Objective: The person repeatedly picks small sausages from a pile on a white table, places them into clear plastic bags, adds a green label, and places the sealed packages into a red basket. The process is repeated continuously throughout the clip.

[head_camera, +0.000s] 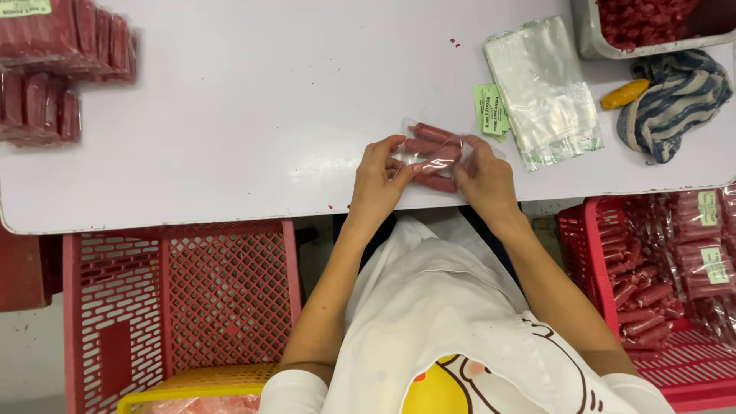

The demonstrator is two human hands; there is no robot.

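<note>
Clear bag of red sausages [431,157] is pinched between left hand [381,180] and right hand [483,178] at near worktop [230,138] edge, sausages' long axis lying left-right, both hands equally near.

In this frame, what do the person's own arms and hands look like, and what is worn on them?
Both arms are bare from the upper arm down. The left hand and right hand wear no gloves, and no rings, watch or bracelet show. Short white sleeves end above the elbows, part of a white top with a yellow cartoon print outlined in dark lines.
</note>
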